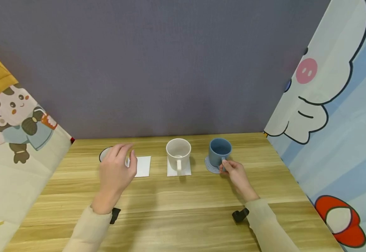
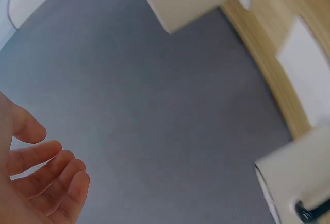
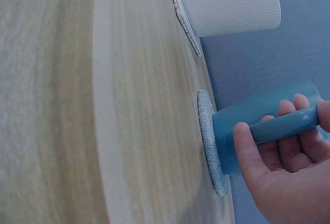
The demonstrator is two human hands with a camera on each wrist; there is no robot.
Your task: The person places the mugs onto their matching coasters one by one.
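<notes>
By its handle, my right hand [image 1: 238, 176] grips a blue mug [image 1: 220, 147], which stands on a round woven blue-grey coaster [image 1: 211, 166]. The right wrist view shows the fingers curled around the mug's handle [image 3: 283, 126]. My left hand [image 1: 117, 171] is raised at the left with nothing in it, its fingers loosely bent in the left wrist view. Largely hidden behind it in the head view is a white mug with a dark rim [image 1: 105, 153]; its dark handle [image 2: 309, 212] shows in the left wrist view. Hand and mug appear apart there.
Between the hands, a cream ribbed mug [image 1: 178, 150] stands on a square white coaster [image 1: 171, 171], handle toward me. Another white square coaster [image 1: 143, 167] lies beside the left hand. A grey panel [image 1: 170, 70] rises behind the wooden table [image 1: 176, 217], with cartoon-printed cloths at both sides.
</notes>
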